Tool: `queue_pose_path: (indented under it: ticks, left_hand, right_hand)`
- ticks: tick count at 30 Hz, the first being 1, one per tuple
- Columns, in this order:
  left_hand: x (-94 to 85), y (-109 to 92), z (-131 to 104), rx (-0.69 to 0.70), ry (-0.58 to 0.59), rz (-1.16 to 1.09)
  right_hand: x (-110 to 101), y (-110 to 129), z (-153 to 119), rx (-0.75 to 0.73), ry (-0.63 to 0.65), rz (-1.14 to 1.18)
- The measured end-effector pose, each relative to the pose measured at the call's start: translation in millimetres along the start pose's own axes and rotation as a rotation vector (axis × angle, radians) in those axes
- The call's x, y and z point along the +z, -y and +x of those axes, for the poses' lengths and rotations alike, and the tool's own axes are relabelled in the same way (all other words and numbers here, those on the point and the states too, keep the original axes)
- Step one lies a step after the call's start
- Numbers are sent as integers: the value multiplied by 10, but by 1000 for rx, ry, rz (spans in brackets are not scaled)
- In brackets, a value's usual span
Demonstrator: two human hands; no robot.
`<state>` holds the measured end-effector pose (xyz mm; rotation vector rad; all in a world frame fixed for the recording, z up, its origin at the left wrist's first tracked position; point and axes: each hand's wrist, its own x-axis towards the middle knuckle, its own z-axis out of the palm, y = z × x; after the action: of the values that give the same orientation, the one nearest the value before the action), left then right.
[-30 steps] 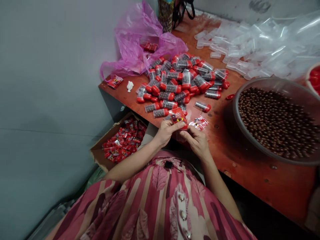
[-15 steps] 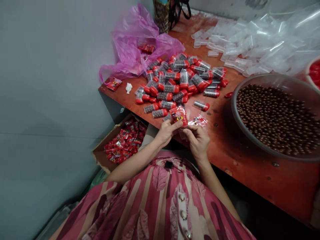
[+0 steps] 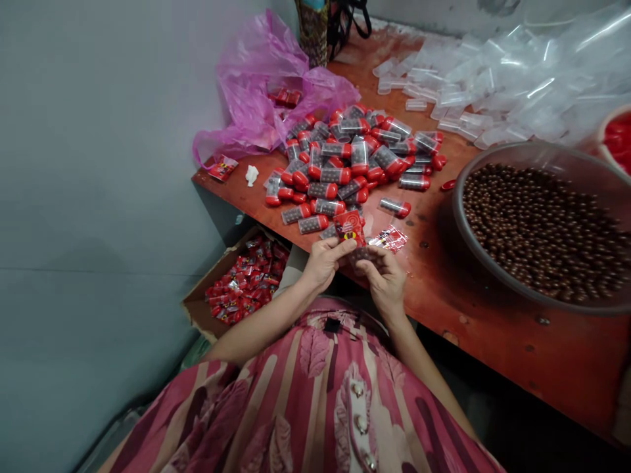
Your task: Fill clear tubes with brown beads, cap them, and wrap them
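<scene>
Small tube (image 3: 361, 255) w/ dark balls is pinched by R hand (image 3: 388, 279), fingers curled, at table (image 3: 424, 295) edge; long axis approx. L–R, cap end can't be told. Just beyond, red packet (image 3: 349, 226) is gripped btwn thumb & bent fingers of L hand (image 3: 323, 264), long axis near–far, top pointed twd tube pile (image 3: 336, 175). Purple bag (image 3: 276, 52) is set behind.

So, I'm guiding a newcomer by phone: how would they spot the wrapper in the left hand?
Find the red tabletop, then the heap of red-capped tubes on it. At the heap's near edge, the left hand holds the printed red wrapper. Unlike the loose wrapper by the right hand, it is held and shows a yellow patch.
</scene>
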<state>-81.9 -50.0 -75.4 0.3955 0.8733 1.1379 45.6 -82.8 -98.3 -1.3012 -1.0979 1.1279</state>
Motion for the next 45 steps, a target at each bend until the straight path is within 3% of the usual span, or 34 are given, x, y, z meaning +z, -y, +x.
queue_pose_path:
  ticks: [3, 9, 12, 16, 23, 27, 32, 38, 45]
  left_hand:
    - [27, 16, -1, 23, -52, -93]
    - [36, 124, -81, -107, -58, -96]
    - [33, 114, -105, -45, -84, -132]
    - [36, 86, -87, 43, -35, -182]
    - [60, 124, -86, 25, -60, -129]
    - [78, 83, -106, 5, -71, -104]
    - [76, 29, -126, 20, -80, -93]
    - [14, -3, -158, -54, 24, 8]
    - [44, 14, -165, 12, -30, -42]
  right_hand:
    - [0, 19, -45, 42, 47, 42]
    - [-3, 70, -54, 82, -82, 125]
    - [-1, 31, -57, 117, -36, 141]
    - [45, -13, -99, 123, -58, 183]
    - [93, -50, -98, 90, -119, 173]
    - [50, -22, -84, 153, -33, 223]
    - [18, 81, -110, 74, -53, 94]
    - [21, 17, -112, 113, -31, 186]
    - [31, 124, -165, 21, -103, 76]
